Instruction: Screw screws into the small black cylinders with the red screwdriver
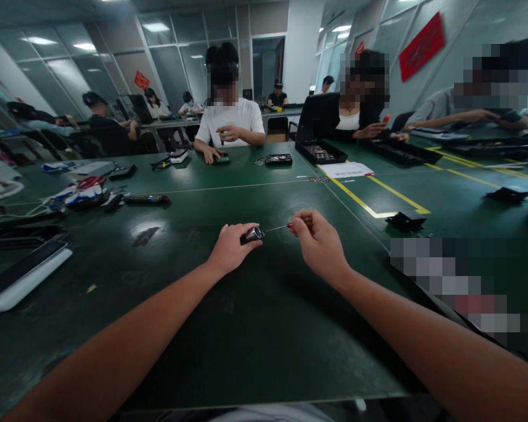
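Observation:
My left hand (234, 246) is closed around a small dark cylinder with a shiny metal ring at its end (254, 233); its kind I cannot make out. The ringed end faces right. In my right hand (320, 243) is a screwdriver (289, 226) with a reddish handle, pinched between thumb and fingers. Its thin shaft points left, and the tip is at the cylinder's ringed end; whether it touches is too small to tell. Both hands are above the green table (246, 328), and my left fingers hide much of the cylinder.
Left on the table are a dark pen-like tool (146, 200), a red cable bundle (91, 182) and a white-and-black device (30, 275). Black trays (320, 153) and a paper sheet (347, 170) lie at the back right, near a small black part (405, 220). Co-workers sit across the table.

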The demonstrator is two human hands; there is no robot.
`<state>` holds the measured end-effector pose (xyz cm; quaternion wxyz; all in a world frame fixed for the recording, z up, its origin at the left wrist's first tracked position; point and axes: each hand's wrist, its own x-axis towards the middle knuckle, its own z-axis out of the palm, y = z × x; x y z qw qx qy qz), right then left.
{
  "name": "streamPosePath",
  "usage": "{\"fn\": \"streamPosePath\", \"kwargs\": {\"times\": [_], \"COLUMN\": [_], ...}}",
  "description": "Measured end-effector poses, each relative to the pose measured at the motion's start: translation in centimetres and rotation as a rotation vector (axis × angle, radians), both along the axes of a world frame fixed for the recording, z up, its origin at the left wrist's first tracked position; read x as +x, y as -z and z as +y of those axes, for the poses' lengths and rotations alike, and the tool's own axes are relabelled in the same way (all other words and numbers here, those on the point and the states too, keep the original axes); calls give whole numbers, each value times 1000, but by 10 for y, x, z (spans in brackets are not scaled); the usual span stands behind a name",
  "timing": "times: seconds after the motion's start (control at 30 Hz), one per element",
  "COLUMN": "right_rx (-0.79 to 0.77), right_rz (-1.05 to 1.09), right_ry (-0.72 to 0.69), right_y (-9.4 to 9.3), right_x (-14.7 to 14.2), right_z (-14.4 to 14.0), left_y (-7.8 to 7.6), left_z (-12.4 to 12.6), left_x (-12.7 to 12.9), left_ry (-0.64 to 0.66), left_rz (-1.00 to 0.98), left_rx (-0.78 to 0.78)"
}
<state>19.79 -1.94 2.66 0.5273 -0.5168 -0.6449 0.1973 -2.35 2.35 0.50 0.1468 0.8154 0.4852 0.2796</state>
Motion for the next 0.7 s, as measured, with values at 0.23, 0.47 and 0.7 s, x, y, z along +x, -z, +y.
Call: {"fn": "streamPosePath", "kwargs": {"times": [0.23,0.47,0.7], "right_rx": [-13,-14,14], "right_rz": [30,57,95], "right_ry": [3,30,47], "right_y": [1,-2,-5], "right_x": [0,0,3], "right_z": [0,-1,-1], "left_y": [0,1,-9], "left_z": [0,-1,-6], "left_x": [1,0,6], "left_ry": [-7,3,20], "left_rz": [-15,-152,-424], "left_rx": [18,45,-124]}}
